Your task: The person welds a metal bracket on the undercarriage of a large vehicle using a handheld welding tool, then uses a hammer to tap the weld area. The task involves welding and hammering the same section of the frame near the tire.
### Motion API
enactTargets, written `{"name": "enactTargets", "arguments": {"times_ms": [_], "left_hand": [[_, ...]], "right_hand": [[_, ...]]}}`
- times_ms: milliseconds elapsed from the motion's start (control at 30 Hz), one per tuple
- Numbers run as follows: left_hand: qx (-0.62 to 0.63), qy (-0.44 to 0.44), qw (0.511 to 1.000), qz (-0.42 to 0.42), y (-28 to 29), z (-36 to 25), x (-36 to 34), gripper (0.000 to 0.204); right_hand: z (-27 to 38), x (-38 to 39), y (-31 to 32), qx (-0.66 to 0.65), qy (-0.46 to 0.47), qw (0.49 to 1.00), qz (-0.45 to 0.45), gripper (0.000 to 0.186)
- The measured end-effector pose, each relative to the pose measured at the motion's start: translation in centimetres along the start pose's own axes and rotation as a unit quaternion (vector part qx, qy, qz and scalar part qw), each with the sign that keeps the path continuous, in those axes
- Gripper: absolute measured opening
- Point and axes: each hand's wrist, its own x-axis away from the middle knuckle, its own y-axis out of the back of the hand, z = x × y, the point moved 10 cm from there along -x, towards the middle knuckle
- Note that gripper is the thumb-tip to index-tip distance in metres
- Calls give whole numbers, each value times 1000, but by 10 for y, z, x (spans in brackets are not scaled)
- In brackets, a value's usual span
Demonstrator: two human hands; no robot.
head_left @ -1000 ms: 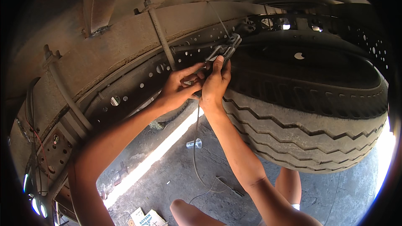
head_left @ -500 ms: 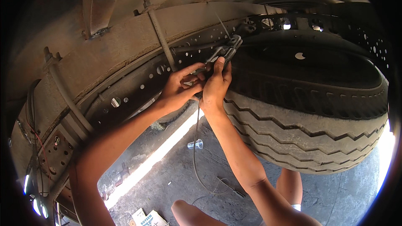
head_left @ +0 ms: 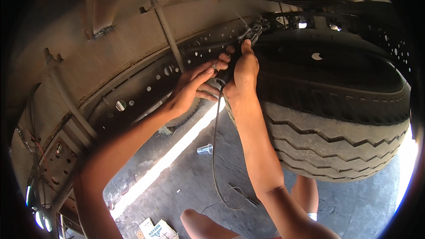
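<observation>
My right hand (head_left: 242, 71) is closed on a dark metal tool (head_left: 254, 32) with a clamp-like head, beside the perforated frame rail (head_left: 157, 78). My left hand (head_left: 195, 86) is just left of it, fingers apart and partly bent near the dark cable (head_left: 215, 137); whether its fingertips touch anything is unclear. The cable hangs from beneath my right wrist to a loop on the floor. A thin line (head_left: 239, 16) rises from the tool toward the beam above. The large tyre (head_left: 336, 146) lies horizontally right of my hands, under the chassis.
Threaded U-bolts (head_left: 168, 33) cross the steel beam (head_left: 119, 44). Hoses and wires (head_left: 35, 150) run at the far left. Below, on the concrete floor (head_left: 345, 203), are a clear plastic cup (head_left: 204, 149), cardboard pieces (head_left: 157, 229) and a plug-like piece (head_left: 251, 201). My bent legs show at the bottom.
My right hand has moved up and right with the tool. My left fingers have spread and separated from the right hand. The hanging cable has shifted right.
</observation>
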Motion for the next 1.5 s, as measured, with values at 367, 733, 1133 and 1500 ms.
{"name": "enactTargets", "arguments": {"times_ms": [367,733,1133,1500], "left_hand": [[-35,-70,996,52,-16,-7,0,65],[-15,-48,997,59,-16,-2,2,72],[-32,-62,995,67,-19,-5,6,79],[-15,-38,997,69,-17,-5,5,78]], "right_hand": [[13,8,16,135,95,986,-4,22],[12,12,13,130,85,988,16,20],[19,9,11,190,131,973,21,21],[8,12,12,28,14,999,24,21]]}}
